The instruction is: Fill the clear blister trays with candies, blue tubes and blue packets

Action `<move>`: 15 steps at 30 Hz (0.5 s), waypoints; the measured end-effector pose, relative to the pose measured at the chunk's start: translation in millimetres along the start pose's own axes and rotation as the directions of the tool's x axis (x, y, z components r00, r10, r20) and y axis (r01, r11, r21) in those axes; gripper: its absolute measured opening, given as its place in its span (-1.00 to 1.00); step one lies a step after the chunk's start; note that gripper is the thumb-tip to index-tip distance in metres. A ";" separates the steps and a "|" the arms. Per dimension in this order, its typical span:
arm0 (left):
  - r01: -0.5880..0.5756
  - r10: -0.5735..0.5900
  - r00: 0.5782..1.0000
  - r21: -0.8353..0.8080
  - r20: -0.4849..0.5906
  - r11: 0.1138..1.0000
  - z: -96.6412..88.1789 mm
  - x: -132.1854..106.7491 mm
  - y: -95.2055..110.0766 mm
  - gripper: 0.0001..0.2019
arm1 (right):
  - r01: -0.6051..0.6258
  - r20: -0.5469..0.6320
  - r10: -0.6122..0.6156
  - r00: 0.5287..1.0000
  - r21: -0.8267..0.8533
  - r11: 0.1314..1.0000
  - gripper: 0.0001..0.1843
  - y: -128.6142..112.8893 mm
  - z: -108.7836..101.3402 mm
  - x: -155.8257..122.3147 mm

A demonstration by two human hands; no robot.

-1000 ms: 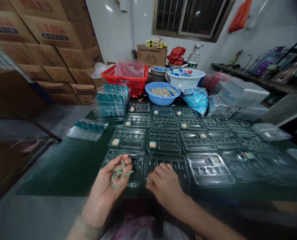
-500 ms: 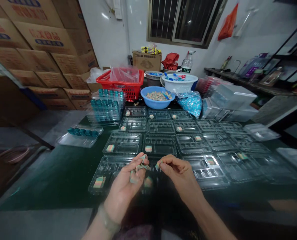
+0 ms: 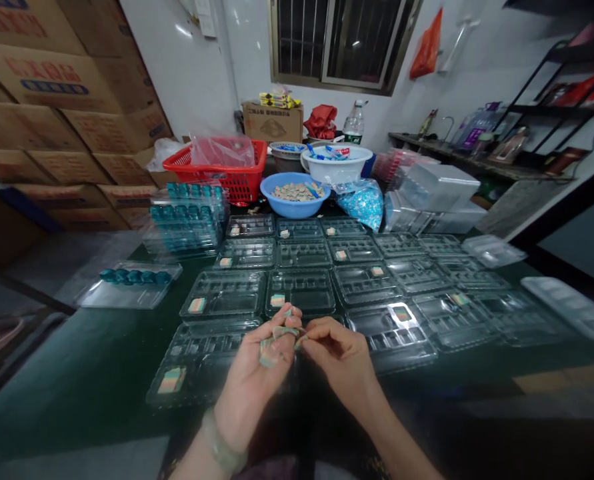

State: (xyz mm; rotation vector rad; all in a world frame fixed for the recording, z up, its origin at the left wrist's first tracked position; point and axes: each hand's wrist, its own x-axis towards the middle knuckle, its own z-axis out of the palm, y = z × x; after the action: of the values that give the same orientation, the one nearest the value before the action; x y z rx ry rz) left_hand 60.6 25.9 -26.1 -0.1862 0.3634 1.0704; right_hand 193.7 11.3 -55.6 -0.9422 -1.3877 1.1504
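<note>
Left hand [image 3: 261, 363] palm up, fingers curled loosely round a small bunch of striped pcs [image 3: 271, 352], prob. cupped like that so several stay together w/o squashing. Right hand [image 3: 341, 353] comes in from the right, thumb + fingertips pinched on the bunch's edge, touching the left fingers; prob. just a fingertip grip b/c the pcs are thin & small. Exact no. of pcs can't tell, fingers hide some.

Both hands sit above the near edge of the desk [image 3: 101, 360], over clear trays [image 3: 311, 293] laid open in rows, prob. spread flat so each is reachable. Near-left tray [image 3: 211, 363] has a striped bundle [image 3: 171, 381] at its left end; several others hold one too, mostly near-left corner, some to the right. Looks like a small spot by design, rest of each tray left free.

Blue basin [image 3: 297, 211] w/ lots of similar small pcs at far middle, behind the rows, prob. parked there as bulk supply; white tub [image 3: 337, 171] just beyond it, red basket [image 3: 245, 183] far left.
</note>
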 end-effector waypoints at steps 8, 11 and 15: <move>-0.032 0.030 0.994 -0.019 -0.108 0.999 7.0 -5.5 1.2 -0.81 | -0.115 -0.124 0.131 0.984 0.133 0.984 -0.89 -0.6 -3.6 -3.1; -0.054 0.077 0.978 0.123 -0.194 0.991 9.9 -5.7 -0.6 -0.83 | -0.124 -0.017 0.129 0.992 0.162 0.979 -0.85 -8.6 -8.3 -1.2; -0.040 0.100 0.962 0.231 -0.254 0.972 -1.9 4.0 -1.0 -0.85 | 0.081 0.169 -0.059 0.984 -0.128 0.988 -0.88 -25.0 -18.6 5.0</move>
State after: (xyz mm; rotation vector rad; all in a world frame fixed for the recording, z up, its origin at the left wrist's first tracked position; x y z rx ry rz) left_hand 62.9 28.0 -29.3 -0.1149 0.7333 1.0675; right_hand 212.6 13.1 -30.4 -0.9006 -1.6364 1.1124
